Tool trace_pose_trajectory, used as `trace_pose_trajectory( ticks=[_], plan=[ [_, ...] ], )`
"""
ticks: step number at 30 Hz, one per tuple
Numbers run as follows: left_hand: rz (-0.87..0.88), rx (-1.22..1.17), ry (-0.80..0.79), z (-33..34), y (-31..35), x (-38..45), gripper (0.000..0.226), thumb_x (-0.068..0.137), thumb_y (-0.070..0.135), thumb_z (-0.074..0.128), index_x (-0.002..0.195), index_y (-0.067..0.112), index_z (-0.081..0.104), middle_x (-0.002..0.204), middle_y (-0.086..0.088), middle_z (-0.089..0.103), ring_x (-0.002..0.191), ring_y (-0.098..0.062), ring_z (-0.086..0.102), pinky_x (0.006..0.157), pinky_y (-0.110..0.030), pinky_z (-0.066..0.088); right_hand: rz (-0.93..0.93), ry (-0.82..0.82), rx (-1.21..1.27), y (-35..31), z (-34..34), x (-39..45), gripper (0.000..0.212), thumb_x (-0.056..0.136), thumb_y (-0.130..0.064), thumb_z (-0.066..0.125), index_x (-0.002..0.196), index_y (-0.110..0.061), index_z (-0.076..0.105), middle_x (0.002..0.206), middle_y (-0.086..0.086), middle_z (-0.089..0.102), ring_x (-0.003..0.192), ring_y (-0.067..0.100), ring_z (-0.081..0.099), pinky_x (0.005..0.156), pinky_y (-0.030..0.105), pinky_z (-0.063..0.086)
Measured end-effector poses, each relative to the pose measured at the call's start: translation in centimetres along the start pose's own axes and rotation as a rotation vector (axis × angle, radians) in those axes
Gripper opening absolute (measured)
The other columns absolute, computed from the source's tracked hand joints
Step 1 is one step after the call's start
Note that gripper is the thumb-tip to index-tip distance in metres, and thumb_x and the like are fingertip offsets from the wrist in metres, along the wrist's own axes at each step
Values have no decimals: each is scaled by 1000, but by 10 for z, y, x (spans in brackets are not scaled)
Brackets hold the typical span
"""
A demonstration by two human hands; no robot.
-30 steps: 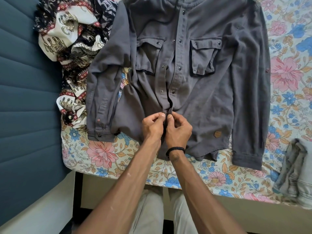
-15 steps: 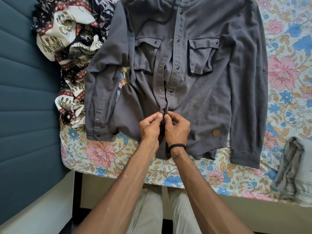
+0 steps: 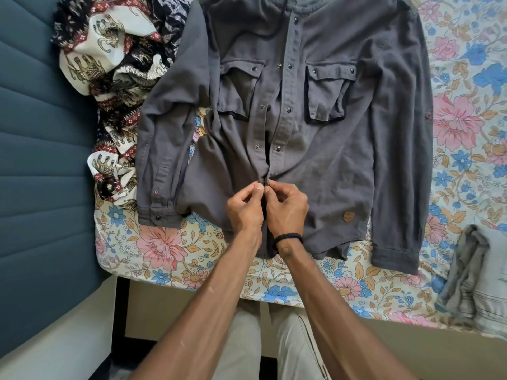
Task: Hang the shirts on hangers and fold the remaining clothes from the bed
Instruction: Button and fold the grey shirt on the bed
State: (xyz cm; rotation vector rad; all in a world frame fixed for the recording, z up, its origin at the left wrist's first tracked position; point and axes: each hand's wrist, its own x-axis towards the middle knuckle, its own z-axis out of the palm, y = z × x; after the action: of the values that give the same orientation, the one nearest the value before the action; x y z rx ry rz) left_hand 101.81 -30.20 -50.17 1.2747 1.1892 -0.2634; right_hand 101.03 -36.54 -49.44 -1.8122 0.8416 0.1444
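A dark grey snap-button shirt (image 3: 323, 138) with two chest pockets lies face up on the floral bed (image 3: 170, 248), sleeves spread down both sides. My left hand (image 3: 244, 208) and my right hand (image 3: 286, 209) meet at the lower placket, each pinching one edge of the shirt front between thumb and fingers. The placket above them gapes open for a short stretch, then runs closed toward the collar. A black band sits on my right wrist.
A heap of patterned elephant-print cloth (image 3: 109, 86) lies left of the shirt by the blue padded headboard (image 3: 41, 160). A folded grey-blue denim garment (image 3: 477, 278) rests at the bed's right front edge. My legs stand against the bed frame (image 3: 411, 349).
Both hands have stayed pinched together at the same spot on the lower placket. The view has shifted slightly; the shirt has not visibly moved.
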Motion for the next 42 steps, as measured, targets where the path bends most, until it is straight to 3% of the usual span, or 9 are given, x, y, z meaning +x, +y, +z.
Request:
trace_pose_trajectory(
  ticks=[3,8,11,14,19,23,31,38,42],
  plan=[
    [108,118,-5,-1,2,3,21,90,12,76,111,10,78,102,-1,79,99,-13,75,95,-39,60,-46,-7,-36,-3,-3,-1,12,91,-12,76,102,-12,81,93,-3,76,82,2,72,77,14,56],
    [226,421,-34,-11,6,-6,14,92,17,72,104,15,81,86,18,74,87,-1,72,87,-29,60,-63,-115,-192,1,-13,-3,8,90,-19,75,91,-15,81,83,-3,76,77,9,72,75,35,62],
    [218,808,-76,-20,17,3,12,92,25,71,97,25,82,93,10,78,94,-15,72,83,-29,57,56,-294,-434,-6,-24,13,17,88,-29,73,82,-15,79,73,3,75,78,25,72,73,42,61],
    [200,1100,-105,-24,35,22,16,91,26,69,82,35,79,101,7,78,102,-21,69,80,-23,46,78,-68,-382,-23,-19,43,28,86,-42,75,79,-15,75,79,9,73,88,32,70,80,42,59],
    [642,920,-16,3,74,48,20,96,26,62,112,21,73,102,-6,74,103,-29,67,93,-28,41,-61,8,-367,-44,22,64,45,79,-39,86,103,-18,53,110,4,53,98,28,60,83,42,50],
    [572,1009,-78,37,84,66,49,87,47,71,125,16,68,114,-10,72,115,-32,61,96,-38,48,-24,104,-409,-44,42,68,45,82,-37,80,104,-23,43,112,4,48,101,33,60,76,47,55],
    [449,882,40,47,81,63,22,82,42,79,91,24,73,82,8,74,97,-21,69,80,-33,55,5,155,-394,-41,50,77,24,83,-17,64,106,-14,57,107,10,58,99,36,61,77,44,49],
    [460,811,-17,37,87,55,24,86,31,77,103,15,79,87,-2,77,91,-21,72,81,-25,52,-19,245,-181,-35,32,62,15,92,-18,63,98,-9,74,96,10,64,88,29,65,82,35,50],
    [571,799,-44,33,88,48,23,90,30,73,104,13,76,89,-4,76,85,-22,72,83,-35,57,-51,288,-35,-41,21,47,9,94,-19,69,97,-13,74,93,4,66,77,15,66,76,30,57]
  ],
)
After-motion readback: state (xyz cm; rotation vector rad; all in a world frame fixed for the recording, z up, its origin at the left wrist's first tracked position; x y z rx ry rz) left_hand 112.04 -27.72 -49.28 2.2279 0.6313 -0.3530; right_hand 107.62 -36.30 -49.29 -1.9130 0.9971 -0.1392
